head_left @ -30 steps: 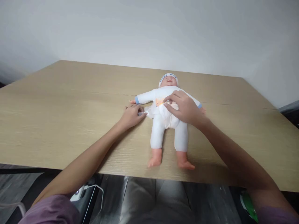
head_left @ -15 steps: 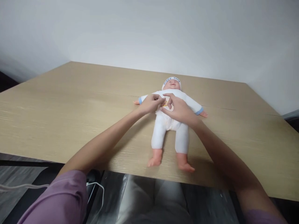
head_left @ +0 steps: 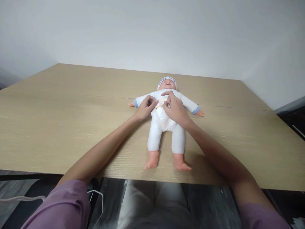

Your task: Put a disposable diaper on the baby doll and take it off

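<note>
A baby doll [head_left: 154,136] in a white outfit with blue cuffs lies on its back, feet towards me. Around its hips is a white diaper [head_left: 163,118] with a yellowish mark at the upper front. My left hand [head_left: 145,107] is closed in a pinch at the diaper's upper left edge. On the other side, my right hand [head_left: 175,108] pinches the upper right edge, its index finger arched over the doll's belly. The fingertips partly hide what they grip. A small gap separates the two hands.
The doll rests on a wide wooden table [head_left: 71,127] with thin seams across it. A pale wall [head_left: 143,35] stands behind. Below the front edge are my legs [head_left: 154,203] and a white cable [head_left: 102,203] at the left.
My hands have moved slightly apart, showing more of the diaper's front between them. The whole scene has shifted a little left as the camera turned.
</note>
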The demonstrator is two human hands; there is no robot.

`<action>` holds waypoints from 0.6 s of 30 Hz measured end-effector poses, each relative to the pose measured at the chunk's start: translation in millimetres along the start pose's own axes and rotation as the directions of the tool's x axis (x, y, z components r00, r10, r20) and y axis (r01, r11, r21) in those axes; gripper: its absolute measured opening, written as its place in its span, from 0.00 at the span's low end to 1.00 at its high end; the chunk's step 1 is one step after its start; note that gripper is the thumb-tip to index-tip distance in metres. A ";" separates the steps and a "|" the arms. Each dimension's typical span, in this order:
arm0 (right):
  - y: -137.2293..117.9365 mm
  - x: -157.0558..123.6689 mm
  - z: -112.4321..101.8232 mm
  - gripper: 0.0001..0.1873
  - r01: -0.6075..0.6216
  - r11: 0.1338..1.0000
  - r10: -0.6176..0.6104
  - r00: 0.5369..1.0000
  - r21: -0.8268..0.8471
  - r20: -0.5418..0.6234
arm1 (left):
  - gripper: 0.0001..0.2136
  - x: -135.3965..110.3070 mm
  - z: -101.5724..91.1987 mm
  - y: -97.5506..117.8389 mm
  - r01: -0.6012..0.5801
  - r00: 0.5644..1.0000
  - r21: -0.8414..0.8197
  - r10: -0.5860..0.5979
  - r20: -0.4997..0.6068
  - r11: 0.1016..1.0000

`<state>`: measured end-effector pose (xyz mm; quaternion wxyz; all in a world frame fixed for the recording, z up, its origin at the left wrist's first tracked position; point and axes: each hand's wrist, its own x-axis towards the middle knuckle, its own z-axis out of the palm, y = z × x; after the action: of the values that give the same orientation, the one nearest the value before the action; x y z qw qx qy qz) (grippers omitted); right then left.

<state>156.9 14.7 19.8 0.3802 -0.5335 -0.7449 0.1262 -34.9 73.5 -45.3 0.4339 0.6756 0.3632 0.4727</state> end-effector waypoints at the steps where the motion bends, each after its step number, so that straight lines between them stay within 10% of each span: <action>1: -0.4 -0.6 0.5 0.23 0.042 0.999 -0.043 0.998 -0.019 -0.044 | 0.20 -0.9 0.0 2.2 0.011 0.999 0.007 -0.010 -0.037 1.000; 5: -14.1 -25.0 -11.4 0.17 0.263 0.960 -0.278 0.939 -0.101 -0.201 | 0.15 -23.6 -3.5 33.0 -0.134 0.967 0.147 0.162 -0.196 0.980; 8: -25.6 -71.4 -29.8 0.10 0.377 0.924 -0.382 0.915 -0.061 -0.129 | 0.09 -62.1 -9.0 67.1 -0.433 0.900 0.315 0.421 0.111 0.844; 12: -17.4 -130.9 -49.0 0.06 0.405 0.914 -0.401 0.890 0.028 0.219 | 0.12 -113.3 -8.2 89.2 -0.535 0.816 0.501 0.261 0.516 0.681; 18: 7.8 -134.1 -50.1 0.03 0.101 0.985 -0.070 0.976 -0.142 0.208 | 0.17 -121.1 4.1 74.9 -0.273 0.933 0.620 0.045 0.357 0.735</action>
<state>216.4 -112.6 -8.7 0.2661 -0.5125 -0.8095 0.1062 -60.0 -63.5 -15.6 0.1771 0.8808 0.3716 0.2338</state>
